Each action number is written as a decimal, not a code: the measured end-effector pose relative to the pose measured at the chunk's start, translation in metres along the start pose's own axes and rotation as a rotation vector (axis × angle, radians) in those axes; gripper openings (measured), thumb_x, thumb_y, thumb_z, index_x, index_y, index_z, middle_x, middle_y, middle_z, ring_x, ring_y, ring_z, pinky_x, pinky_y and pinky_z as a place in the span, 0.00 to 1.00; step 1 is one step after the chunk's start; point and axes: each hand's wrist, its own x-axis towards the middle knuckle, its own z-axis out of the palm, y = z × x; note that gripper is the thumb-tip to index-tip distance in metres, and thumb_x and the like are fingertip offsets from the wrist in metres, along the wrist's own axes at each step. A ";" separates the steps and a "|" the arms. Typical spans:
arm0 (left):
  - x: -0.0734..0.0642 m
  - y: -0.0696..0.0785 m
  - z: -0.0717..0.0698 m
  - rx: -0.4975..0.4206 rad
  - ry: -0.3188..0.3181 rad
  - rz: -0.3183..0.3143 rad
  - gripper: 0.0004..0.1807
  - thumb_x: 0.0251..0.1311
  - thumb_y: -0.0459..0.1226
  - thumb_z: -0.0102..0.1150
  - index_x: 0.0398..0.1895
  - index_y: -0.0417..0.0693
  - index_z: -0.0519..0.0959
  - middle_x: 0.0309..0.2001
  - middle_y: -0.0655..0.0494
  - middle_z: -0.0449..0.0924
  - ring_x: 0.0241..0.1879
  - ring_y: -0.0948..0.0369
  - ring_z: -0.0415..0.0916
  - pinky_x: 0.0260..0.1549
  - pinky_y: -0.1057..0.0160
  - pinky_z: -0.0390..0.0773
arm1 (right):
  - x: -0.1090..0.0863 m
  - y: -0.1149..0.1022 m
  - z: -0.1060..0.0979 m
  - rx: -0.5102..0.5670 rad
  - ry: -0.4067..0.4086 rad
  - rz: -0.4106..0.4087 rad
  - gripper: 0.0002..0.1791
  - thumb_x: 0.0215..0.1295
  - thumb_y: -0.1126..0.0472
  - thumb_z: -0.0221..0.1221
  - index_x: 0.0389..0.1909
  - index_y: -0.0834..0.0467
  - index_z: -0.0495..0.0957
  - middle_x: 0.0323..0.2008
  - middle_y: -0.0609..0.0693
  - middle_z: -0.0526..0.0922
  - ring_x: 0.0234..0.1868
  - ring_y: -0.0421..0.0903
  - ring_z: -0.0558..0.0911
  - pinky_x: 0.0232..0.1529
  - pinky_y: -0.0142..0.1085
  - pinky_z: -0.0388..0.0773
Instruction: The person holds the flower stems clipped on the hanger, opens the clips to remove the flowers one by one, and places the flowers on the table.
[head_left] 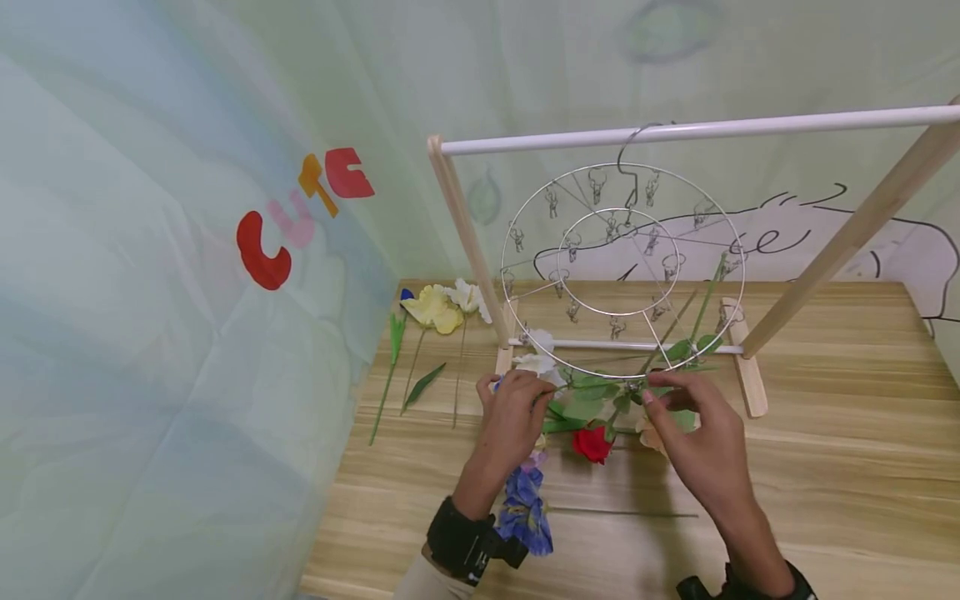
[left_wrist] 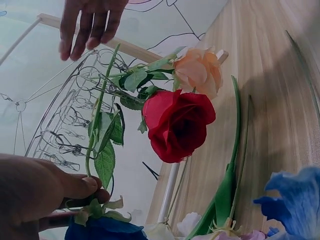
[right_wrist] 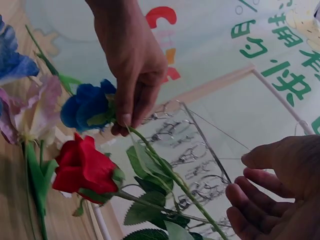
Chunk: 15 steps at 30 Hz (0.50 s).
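My left hand (head_left: 513, 417) pinches the green stem of a blue rose (left_wrist: 105, 227) just behind its flower. That stem (left_wrist: 97, 117) runs across toward the lower edge of a round wire clip hanger (head_left: 623, 164). Beside the hanger's near rim is my right hand (head_left: 701, 433), its fingers relaxed and slightly bent, with nothing between them in the right wrist view. A red rose (left_wrist: 177, 125) and a peach rose (left_wrist: 198, 71) hang with their leaves at that rim, heads toward me. Several metal clips (right_wrist: 192, 155) dangle from the rings.
The hanger hooks over the white bar (head_left: 525, 142) of a wooden-legged rack. A yellow flower (head_left: 435, 310), a white flower (head_left: 468, 297) and loose stems lie on the table at left. Blue iris-like petals (head_left: 525, 512) lie near my left wrist. A printed curtain stands behind.
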 end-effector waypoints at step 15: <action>-0.003 0.005 -0.010 0.003 0.065 0.064 0.04 0.68 0.34 0.69 0.40 0.52 0.92 0.40 0.60 0.92 0.56 0.56 0.83 0.61 0.37 0.60 | -0.004 -0.009 0.029 0.001 -0.210 -0.093 0.22 0.67 0.69 0.71 0.61 0.56 0.85 0.45 0.51 0.90 0.41 0.42 0.87 0.32 0.29 0.79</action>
